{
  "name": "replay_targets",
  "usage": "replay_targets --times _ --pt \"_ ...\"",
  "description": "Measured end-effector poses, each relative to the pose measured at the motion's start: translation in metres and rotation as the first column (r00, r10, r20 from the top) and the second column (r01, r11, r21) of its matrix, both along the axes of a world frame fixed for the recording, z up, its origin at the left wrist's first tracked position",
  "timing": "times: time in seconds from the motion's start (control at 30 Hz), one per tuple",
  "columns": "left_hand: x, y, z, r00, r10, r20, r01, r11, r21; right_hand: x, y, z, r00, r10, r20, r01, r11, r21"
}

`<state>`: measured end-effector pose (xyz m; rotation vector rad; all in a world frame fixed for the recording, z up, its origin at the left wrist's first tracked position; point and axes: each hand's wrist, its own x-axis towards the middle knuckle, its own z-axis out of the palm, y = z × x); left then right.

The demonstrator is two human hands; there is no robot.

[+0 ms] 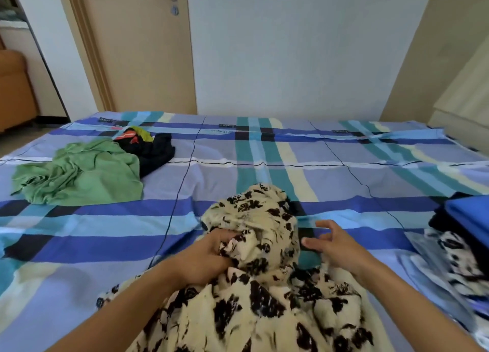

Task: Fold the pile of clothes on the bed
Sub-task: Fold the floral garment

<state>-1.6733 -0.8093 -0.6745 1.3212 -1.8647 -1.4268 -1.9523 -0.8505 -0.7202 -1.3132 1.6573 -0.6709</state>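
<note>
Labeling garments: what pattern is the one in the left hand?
Cream with black blotchy print, bunched in the left hand; seen in the head view.

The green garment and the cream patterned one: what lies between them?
Only bare striped bedsheet separates the green garment from the cream patterned garment, seen in the head view.

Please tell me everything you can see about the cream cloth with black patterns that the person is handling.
The cream garment carries irregular black blotches and looks like thin, soft woven fabric. It is unfolded and crumpled, lying on the striped bedsheet at the near edge, directly before the person. Its far part is bunched into a raised lump; the near part spreads wide toward the camera. The left hand has a bunch of it in its grip. The right hand is open beside the lump, with its wrist over the fabric.
</note>
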Motion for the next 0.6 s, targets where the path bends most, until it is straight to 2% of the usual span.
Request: replay_targets --times 0.07,0.17,0.23,0.3,0.4,0.47,0.53,0.57,0.6 --pt "0.005 0.000 0.004 0.994 -0.106 -0.012 0.107 0.994 0.038 0.005 -0.001 -0.003 0.999 0.044 0.009 -0.043 0.998 -0.046" --pt "0.014 -0.001 0.008 0.976 -0.198 0.092 0.192 0.979 0.071 0.013 -0.004 -0.004 0.982 0.171 0.079 -0.155 0.971 -0.180" --pt "0.018 -0.004 0.010 0.962 -0.213 0.172 0.206 0.977 0.062 0.016 -0.005 -0.006 0.965 0.258 0.048 -0.239 0.941 -0.238" --pt "0.027 -0.009 0.014 0.948 -0.126 0.292 0.141 0.989 -0.033 0.020 -0.004 -0.005 0.959 0.282 -0.012 -0.273 0.917 -0.289" --pt "0.063 -0.030 0.012 0.871 0.094 0.482 0.032 0.968 -0.249 0.026 0.004 0.008 0.962 0.268 0.044 -0.240 0.915 -0.325" --pt "0.085 -0.040 0.010 0.721 0.227 0.655 -0.044 0.958 -0.284 0.025 0.007 0.019 0.972 0.217 0.094 -0.172 0.922 -0.346" --pt "0.092 -0.041 0.013 0.502 0.305 0.809 -0.032 0.942 -0.335 0.025 0.014 0.033 0.963 0.222 0.154 -0.156 0.921 -0.357" --pt "0.091 -0.041 0.015 0.481 0.366 0.796 0.007 0.907 -0.421 0.028 0.018 0.040 0.950 0.242 0.197 -0.160 0.920 -0.358" --pt "0.087 -0.040 0.017 0.564 0.401 0.722 0.050 0.856 -0.515 0.031 0.022 0.046 0.932 0.267 0.247 -0.170 0.920 -0.353"
